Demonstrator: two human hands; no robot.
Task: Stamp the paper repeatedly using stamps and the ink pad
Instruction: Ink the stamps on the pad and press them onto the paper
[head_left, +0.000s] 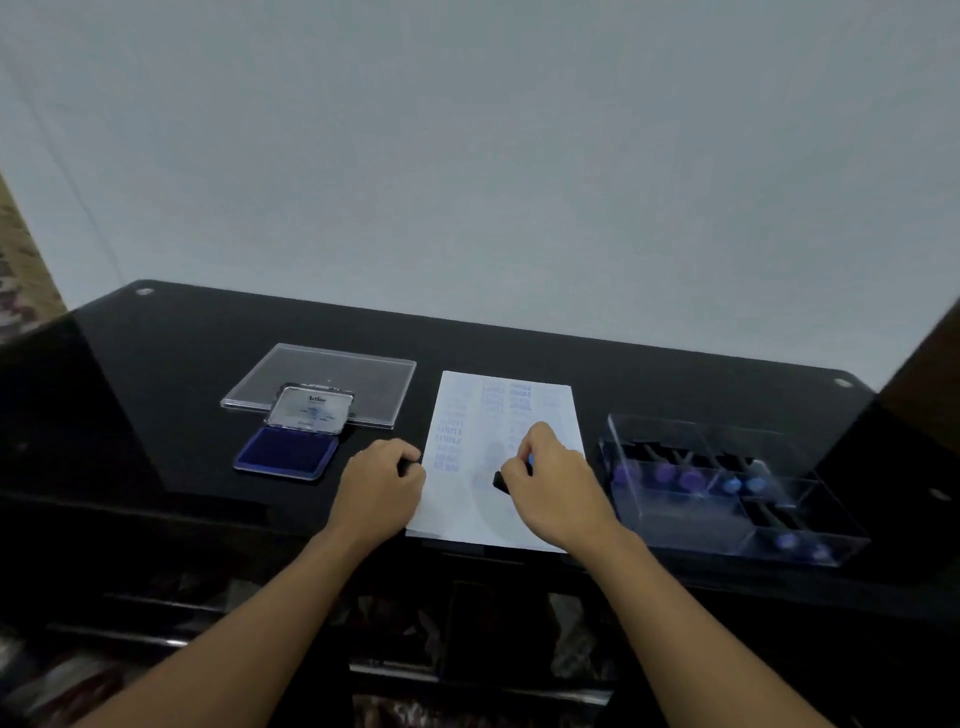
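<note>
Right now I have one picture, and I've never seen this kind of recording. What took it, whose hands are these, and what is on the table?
There is no machine here. A person wears a camera on the head, which looks down at their own bare hands. On the black table lies a paper sheet with faint blue stamp prints. The right hand grips a stamp with a black base and a blue handle, over the sheet. The left hand sits curled at the sheet's left edge, and I cannot tell whether it holds anything. Left of the sheet is an open blue ink pad with a clear lid behind it. To the right is a clear box of more stamps.
</note>
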